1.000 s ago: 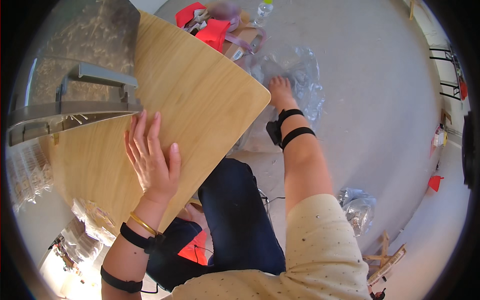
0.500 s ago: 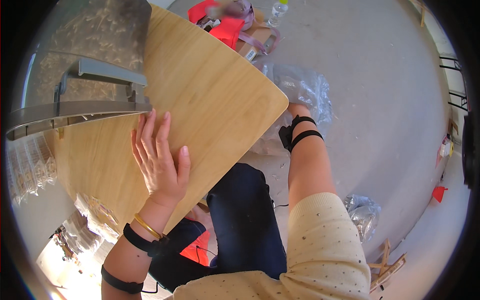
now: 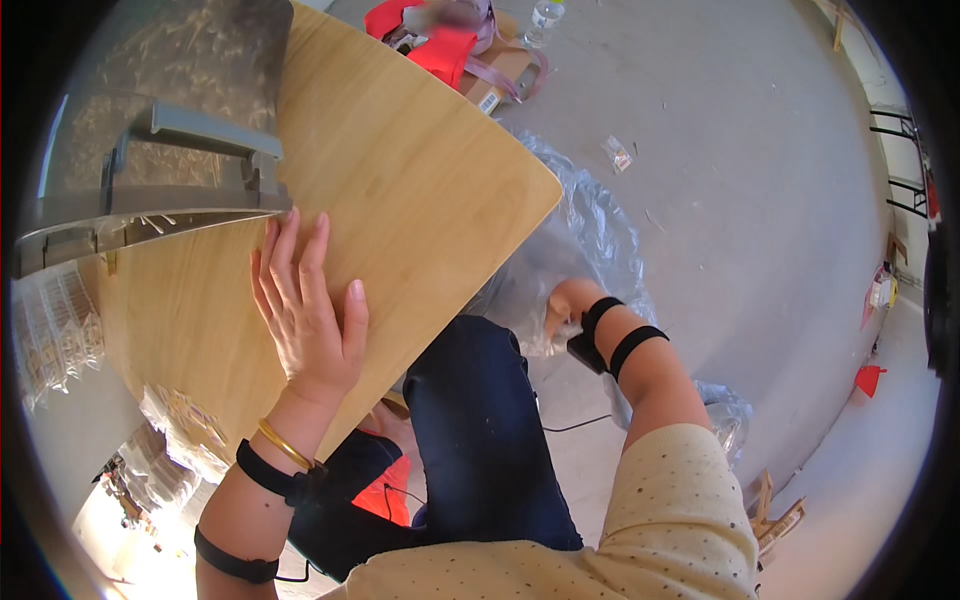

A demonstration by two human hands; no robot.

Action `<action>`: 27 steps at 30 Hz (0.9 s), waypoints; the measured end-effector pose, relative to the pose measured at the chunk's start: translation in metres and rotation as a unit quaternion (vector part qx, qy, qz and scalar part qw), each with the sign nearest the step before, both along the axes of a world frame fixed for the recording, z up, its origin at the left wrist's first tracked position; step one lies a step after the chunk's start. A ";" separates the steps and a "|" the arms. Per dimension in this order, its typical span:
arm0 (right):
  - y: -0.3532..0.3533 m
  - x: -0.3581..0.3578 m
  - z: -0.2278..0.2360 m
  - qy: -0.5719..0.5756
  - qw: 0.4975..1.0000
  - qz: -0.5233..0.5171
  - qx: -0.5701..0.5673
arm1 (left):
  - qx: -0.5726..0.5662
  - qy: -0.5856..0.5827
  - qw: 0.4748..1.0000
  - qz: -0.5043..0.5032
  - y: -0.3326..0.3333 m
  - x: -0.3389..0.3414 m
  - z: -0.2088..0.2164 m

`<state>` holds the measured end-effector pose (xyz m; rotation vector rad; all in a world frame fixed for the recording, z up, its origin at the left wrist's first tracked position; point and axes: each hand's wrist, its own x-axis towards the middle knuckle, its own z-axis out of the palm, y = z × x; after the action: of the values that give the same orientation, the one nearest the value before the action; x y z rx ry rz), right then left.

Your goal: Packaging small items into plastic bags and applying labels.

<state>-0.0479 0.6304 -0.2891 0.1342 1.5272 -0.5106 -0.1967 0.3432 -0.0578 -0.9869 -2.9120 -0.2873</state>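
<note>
Clear plastic bag (image 3: 600, 225) beside corner of wooden table (image 3: 415, 150), above or on grey floor (image 3: 740, 230); cannot tell which. Right hand (image 3: 568, 303) at bag's near part, fingers bent, partly hidden; cannot tell whether gripping. Left hand (image 3: 315, 330) over tabletop, fingers extended, thumb apart. Its fingertips by edge of grey-handled container (image 3: 200, 80). Bottle (image 3: 543, 22) well apart.

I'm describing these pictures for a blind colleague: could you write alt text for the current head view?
A bare right hand, its fingers not clearly visible, is down at crumpled clear plastic beside a wooden table. The left hand is spread over the table, next to a grey-handled clear container.
</note>
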 end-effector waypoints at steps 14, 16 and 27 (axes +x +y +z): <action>0.099 -0.148 -0.032 0.390 0.803 -0.371 0.256 | -0.009 -0.001 1.000 -0.014 0.009 0.002 -0.001; 0.082 -0.111 -0.066 0.376 0.805 -0.377 0.260 | -0.008 -0.004 1.000 -0.014 0.010 0.002 -0.001; -0.067 -0.049 -0.105 -0.062 0.960 -0.227 -0.153 | 0.000 0.004 1.000 -0.017 0.011 0.001 -0.001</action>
<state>-0.0972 0.5638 -0.3945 0.2750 1.2745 -1.0783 -0.1960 0.3545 -0.0592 -1.0371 -2.8898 -0.2852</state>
